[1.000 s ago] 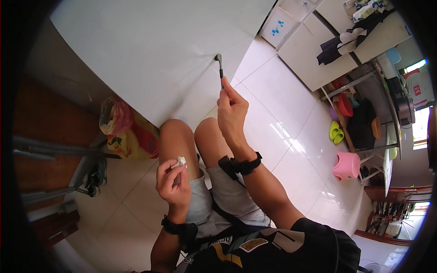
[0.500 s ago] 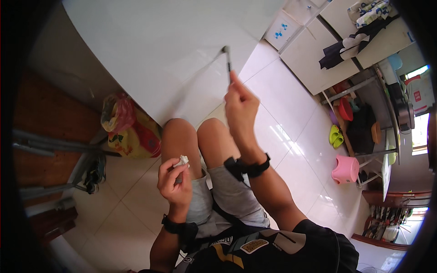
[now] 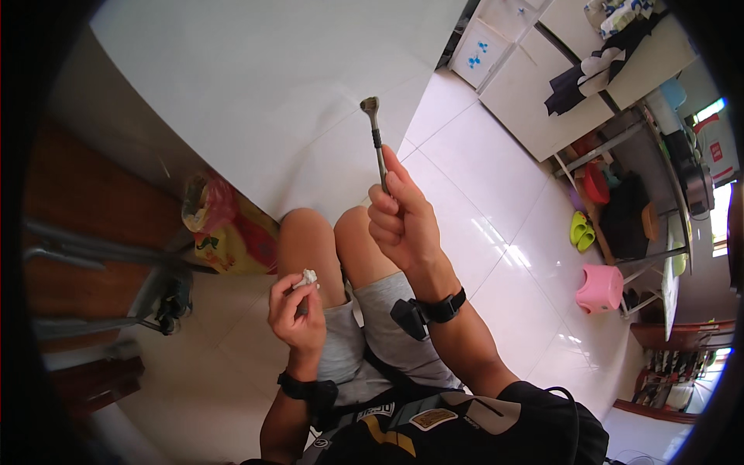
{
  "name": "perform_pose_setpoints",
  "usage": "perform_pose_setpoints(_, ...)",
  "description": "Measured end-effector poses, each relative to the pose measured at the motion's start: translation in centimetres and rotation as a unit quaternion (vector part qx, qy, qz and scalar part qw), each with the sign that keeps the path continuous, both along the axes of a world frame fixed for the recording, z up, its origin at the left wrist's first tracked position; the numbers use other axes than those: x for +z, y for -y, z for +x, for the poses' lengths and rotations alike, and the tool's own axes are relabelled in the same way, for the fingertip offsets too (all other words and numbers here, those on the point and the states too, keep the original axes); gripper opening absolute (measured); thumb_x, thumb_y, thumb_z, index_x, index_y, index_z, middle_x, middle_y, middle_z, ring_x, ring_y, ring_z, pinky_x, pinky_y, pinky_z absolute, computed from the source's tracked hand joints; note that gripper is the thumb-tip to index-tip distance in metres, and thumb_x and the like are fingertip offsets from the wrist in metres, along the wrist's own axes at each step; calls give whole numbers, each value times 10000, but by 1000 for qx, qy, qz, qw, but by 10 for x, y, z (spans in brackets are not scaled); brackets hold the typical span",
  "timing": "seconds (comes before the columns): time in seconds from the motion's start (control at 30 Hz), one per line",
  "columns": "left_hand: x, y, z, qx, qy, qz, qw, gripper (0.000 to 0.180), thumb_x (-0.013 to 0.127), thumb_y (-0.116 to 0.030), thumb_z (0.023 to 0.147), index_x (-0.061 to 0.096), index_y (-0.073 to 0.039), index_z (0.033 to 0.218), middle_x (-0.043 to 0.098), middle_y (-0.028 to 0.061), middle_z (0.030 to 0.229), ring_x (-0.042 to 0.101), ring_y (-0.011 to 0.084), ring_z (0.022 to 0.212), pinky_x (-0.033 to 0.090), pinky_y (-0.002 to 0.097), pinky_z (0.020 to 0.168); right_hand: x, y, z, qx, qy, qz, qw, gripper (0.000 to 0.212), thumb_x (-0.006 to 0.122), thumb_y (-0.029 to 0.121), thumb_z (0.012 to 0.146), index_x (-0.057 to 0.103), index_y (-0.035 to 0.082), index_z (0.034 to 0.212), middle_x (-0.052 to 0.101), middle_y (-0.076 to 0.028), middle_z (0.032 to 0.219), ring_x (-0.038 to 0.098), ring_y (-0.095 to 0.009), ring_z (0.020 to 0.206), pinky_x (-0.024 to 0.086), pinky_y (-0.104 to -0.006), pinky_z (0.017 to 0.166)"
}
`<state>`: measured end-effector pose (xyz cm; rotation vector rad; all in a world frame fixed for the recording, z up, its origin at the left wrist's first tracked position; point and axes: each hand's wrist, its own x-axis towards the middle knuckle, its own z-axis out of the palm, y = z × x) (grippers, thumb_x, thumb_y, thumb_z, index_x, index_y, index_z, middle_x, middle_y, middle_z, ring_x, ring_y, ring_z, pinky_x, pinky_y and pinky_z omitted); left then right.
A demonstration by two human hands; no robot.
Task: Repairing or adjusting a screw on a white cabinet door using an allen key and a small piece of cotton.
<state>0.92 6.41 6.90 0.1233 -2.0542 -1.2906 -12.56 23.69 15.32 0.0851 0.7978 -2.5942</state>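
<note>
"How many things are you holding?"
"Two. Your right hand (image 3: 409,221) has its fingers closed around one slim tool (image 3: 375,138), raised over one white desk (image 3: 232,93); your left hand (image 3: 297,322) pinches one white wad (image 3: 309,277) by your left thigh (image 3: 306,240)."
"Nearby?"
"One pink stool (image 3: 601,289), two green clogs (image 3: 581,232)."

Ahead of the knees (image 3: 298,226), table (image 3: 232,85). In the right hand (image 3: 411,213), tool (image 3: 377,138). In the left hand (image 3: 297,319), nearer the body, wad (image 3: 308,277). Left of the knees, beside the table, bag (image 3: 240,240); behind that, farther left, shoes (image 3: 172,308). Well to the right, on the floor (image 3: 465,186), stool (image 3: 599,288); just ahead of it, clogs (image 3: 581,231). Farther ahead, cabinet (image 3: 535,101), with cloth (image 3: 597,70) on it.
</note>
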Motion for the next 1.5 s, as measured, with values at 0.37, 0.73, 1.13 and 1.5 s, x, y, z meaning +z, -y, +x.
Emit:
perform_pose_setpoints(0.37, 131, 1, -107, -21, -97, -241, 965, 159, 707, 130, 779, 700, 5, 877, 671, 118, 966, 665, 285, 831, 552, 360, 728, -40, 1, 39, 16, 46, -212, 976, 558, 462, 213, 1072, 285, 236, 1600, 429, 11, 772, 278, -71, 526, 243, -204, 445)
perform_pose_setpoints(0.73, 257, -68, -266, -94, -196, -638, 739, 64, 650, 87, 801, 656, 54, 855, 609, 138, 952, 589, 318, 905, 537, 385, 763, -94, 40, 46, -12, 93, -103, 990, 496, 449, 119, 1053, 411, 115, 1548, 492, -2, 739, 317, -59, 509, 248, -209, 438)
perform_pose_setpoints(1.13, 196, -68, -262, -208, 72, -750, 623, 82, 570, 14, 842, 597, 44, 770, 574, 200, 1026, 589, 356, 917, 568, 450, 762, -107, 31, 38, -21, 86, -123, 988, 496, 461, 107, 1046, 423, 103, 1541, 489, -2, 719, 313, -68, 492, 254, -220, 423)
perform_pose_setpoints(1.5, 373, -134, -355, -51, -266, -686, 675, 121, 646, 32, 790, 744, 27, 862, 681, 196, 923, 661, 384, 857, 539, 415, 811, -102, 26, 41, -23, 79, -106, 991, 469, 472, 103, 1041, 471, 78, 1509, 494, 12, 713, 320, -60, 494, 248, -217, 425)
